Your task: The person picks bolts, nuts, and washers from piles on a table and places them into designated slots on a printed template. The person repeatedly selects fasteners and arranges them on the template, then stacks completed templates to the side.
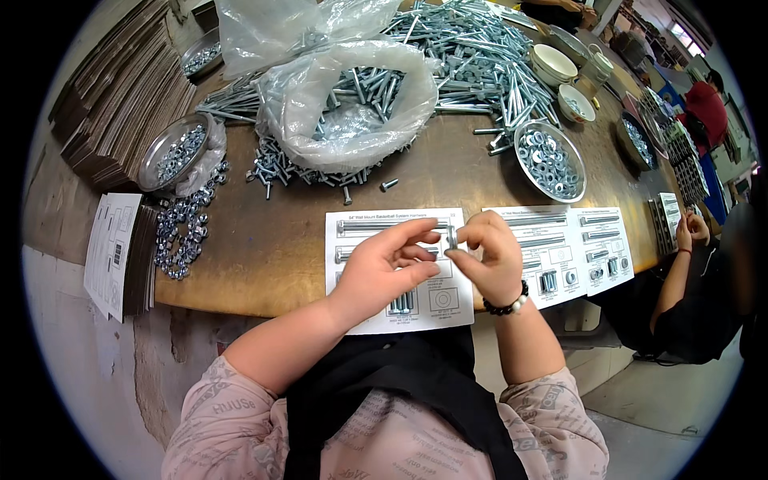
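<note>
Over a printed white card [364, 318] in front of me, my right hand [490, 252] pinches a few washers [452, 238], seen edge-on between thumb and fingers. My left hand [382, 260] is just left of them, its fingers curved and apart, with nothing visible in it. Long bolts [360, 226] lie across the card's upper part, partly behind my left hand. Several short bolts [402, 304] sit low on the card. A metal bowl of washers [550, 164] stands beyond my right hand.
Two more cards [544, 248] with hardware lie at right, near another person's hands [693, 230]. A plastic bag of bolts [292, 132] and a big bolt heap [472, 56] fill the back. Loose nuts [180, 236], a steel bowl [148, 172] and cardboard stacks [120, 104] are at left.
</note>
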The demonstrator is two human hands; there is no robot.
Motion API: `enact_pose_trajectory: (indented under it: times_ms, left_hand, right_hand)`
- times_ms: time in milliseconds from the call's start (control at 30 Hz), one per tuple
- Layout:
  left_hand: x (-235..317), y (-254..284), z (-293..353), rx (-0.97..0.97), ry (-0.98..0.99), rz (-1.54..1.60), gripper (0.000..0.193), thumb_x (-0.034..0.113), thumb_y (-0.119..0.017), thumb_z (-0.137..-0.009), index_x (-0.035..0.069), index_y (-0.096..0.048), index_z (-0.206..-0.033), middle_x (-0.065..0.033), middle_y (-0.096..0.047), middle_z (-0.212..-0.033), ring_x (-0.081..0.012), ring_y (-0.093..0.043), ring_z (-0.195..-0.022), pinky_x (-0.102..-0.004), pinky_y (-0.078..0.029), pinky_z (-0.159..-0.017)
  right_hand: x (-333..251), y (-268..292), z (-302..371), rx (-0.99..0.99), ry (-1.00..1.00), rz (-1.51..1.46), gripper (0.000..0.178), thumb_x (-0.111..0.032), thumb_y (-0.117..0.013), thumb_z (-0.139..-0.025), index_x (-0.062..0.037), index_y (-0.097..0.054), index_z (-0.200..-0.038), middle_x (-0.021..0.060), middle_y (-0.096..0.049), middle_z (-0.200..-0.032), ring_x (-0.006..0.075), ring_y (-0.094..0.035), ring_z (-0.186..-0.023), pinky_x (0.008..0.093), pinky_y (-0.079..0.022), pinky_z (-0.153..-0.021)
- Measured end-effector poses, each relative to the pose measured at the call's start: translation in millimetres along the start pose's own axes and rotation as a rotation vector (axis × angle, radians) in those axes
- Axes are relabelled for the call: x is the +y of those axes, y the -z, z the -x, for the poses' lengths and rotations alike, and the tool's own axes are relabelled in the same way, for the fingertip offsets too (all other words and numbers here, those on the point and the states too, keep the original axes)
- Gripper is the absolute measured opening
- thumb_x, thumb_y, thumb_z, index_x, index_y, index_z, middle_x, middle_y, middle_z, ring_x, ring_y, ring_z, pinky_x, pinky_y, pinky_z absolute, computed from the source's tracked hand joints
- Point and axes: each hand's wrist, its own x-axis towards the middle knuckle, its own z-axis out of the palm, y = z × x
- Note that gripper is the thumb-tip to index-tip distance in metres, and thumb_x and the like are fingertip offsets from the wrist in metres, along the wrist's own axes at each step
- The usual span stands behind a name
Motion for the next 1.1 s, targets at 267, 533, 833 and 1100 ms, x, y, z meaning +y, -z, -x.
enact_pose_trajectory:
  times_ms: [267,533,833,1100]
  left_hand:
    - [-7.7,-8.0,5.5,0.012,-0.097,-0.025,0.035,-0.004,-0.061,-0.08,-0.001,-0.05,-0.113,-0.0078,-0.057,-0.106,-0.0129,-0.056,-0.096,-0.0255,-0.046,-0.083]
    - [-14.3,-6.2,-3.9,-0.012,0.02,-0.175,0.031,-0.006,-0.06,-0.076,0.001,-0.053,-0.105,-0.0066,-0.056,-0.099,-0.0089,-0.056,-0.087,-0.0229,-0.046,-0.075]
    - [-80.0,-25.4,-12.2,-0.4,-0.337,-1.229,0.02,0.007,-0.059,-0.069,0.004,-0.056,-0.089,-0.0113,-0.053,-0.083,-0.0293,-0.055,-0.08,-0.0375,-0.046,-0.069]
    - [-71.7,-26.9,-14.8,-0.441,-0.19,-1.208,0.031,0.007,-0.061,-0.066,0.002,-0.056,-0.096,-0.014,-0.053,-0.092,-0.0324,-0.055,-0.085,-0.0394,-0.045,-0.075]
  right_hand:
    - [-14.2,-16.2,25.2,0.058,0.069,0.071,0.023,0.002,-0.069,-0.063,-0.0051,-0.062,-0.084,0.0065,-0.055,-0.076,0.0217,-0.053,-0.068,0.0294,-0.042,-0.056]
    - [-3.8,5.5,61.2,0.195,-0.213,-0.163,0.033,0.006,-0.054,-0.076,0.0041,-0.055,-0.109,0.0106,-0.061,-0.092,0.0179,-0.059,-0.081,0.0281,-0.047,-0.073]
    - [2.7,38.2,96.9,0.404,-0.341,-0.063,0.017,0.003,-0.049,-0.084,0.0041,-0.059,-0.098,0.0092,-0.058,-0.088,0.0137,-0.055,-0.074,0.0238,-0.046,-0.068]
    - [7.8,46.3,111.3,0.399,-0.375,-0.073,0.015,0.003,-0.049,-0.084,0.0035,-0.059,-0.095,0.0077,-0.058,-0.088,0.012,-0.054,-0.073,0.0224,-0.044,-0.066]
